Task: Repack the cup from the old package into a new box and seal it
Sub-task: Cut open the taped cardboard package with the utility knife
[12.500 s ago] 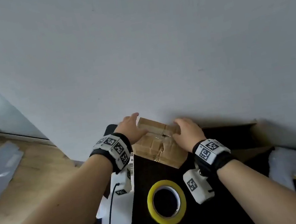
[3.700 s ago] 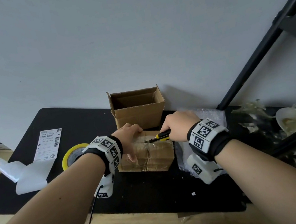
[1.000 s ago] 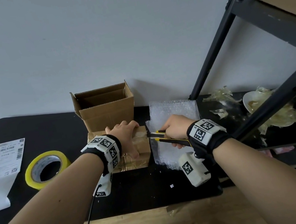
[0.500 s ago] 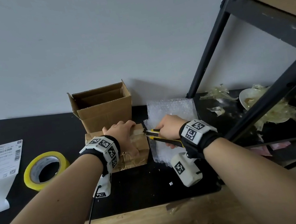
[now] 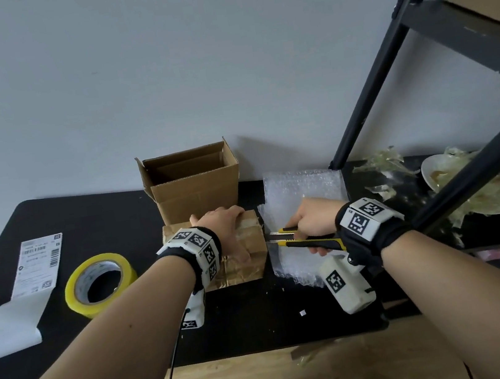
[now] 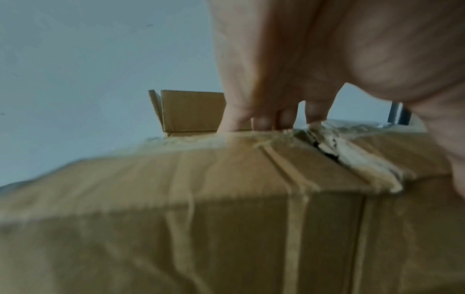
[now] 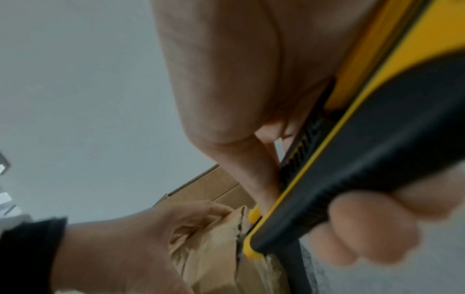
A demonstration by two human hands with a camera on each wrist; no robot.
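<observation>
The old package (image 5: 249,267), a crumpled brown box wrapped in tape, lies on the black table (image 5: 110,216). My left hand (image 5: 225,225) lies on top of it with fingers hooked over the far edge (image 6: 236,123). Its top seam (image 6: 352,157) is torn open. My right hand (image 5: 313,222) grips a yellow and black utility knife (image 5: 308,239), whose tip sits at the package's right edge (image 7: 241,250). Just behind stands the new box (image 5: 196,184), flaps up and open. No cup shows.
A bubble wrap sheet (image 5: 303,187) lies under my right hand. A yellow tape roll (image 5: 99,283) and a shipping label (image 5: 39,263) lie at the left. Black shelf struts (image 5: 386,65) and crumpled tape scraps (image 5: 477,197) fill the right. The wall is close behind.
Earlier the knife worked along the package's top seam; now its tip is at the right edge. Over the last second the hands have barely moved.
</observation>
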